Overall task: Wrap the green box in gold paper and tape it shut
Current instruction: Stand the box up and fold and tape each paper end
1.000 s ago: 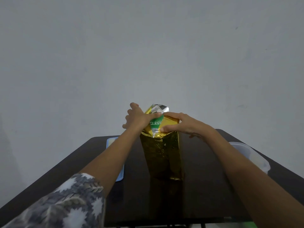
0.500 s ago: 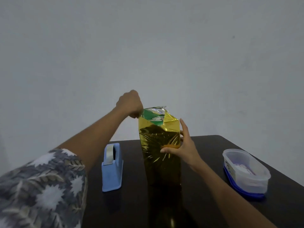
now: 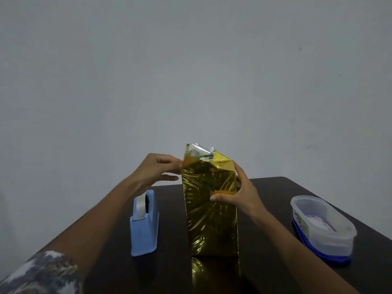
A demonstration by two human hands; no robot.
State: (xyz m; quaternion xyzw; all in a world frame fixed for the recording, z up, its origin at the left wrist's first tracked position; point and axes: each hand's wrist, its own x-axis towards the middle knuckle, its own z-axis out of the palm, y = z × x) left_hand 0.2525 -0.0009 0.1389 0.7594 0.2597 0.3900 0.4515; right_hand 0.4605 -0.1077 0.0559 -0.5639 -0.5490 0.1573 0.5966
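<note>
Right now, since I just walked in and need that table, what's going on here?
A person is gift-wrapping a tall box in shiny gold paper, which stands upright on the dark table. The right hand grips the box's right side, thumb on the front. The left hand touches the paper's top left edge with straight fingers. The top is not folded shut; some green and silver shows there. A blue tape dispenser stands to the left, and a clear plastic container to the right.
</note>
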